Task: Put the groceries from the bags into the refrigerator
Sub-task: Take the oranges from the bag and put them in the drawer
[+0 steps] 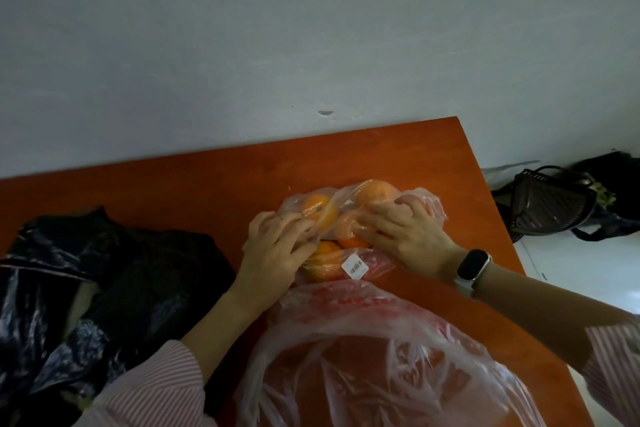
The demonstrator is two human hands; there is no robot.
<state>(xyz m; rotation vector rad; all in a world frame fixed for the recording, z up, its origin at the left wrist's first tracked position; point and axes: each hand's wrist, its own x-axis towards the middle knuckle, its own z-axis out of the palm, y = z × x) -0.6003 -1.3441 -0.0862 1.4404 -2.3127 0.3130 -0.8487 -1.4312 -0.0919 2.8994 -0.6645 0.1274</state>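
Observation:
A clear plastic bag of oranges (322, 210) with a white barcode label lies on the orange-brown table (214, 180). My left hand (277, 246) grips the bag's left side, fingers curled into the plastic. My right hand (398, 229), a watch on its wrist, grips the bag's right side over an orange. A large reddish translucent bag (374, 357) gapes open just in front of me. A crumpled black bag (104, 288) lies to the left.
The table stands against a pale wall (277, 45); its right edge runs diagonally near my right arm. On the floor to the right sit a dark basket (550, 201) and dark bags.

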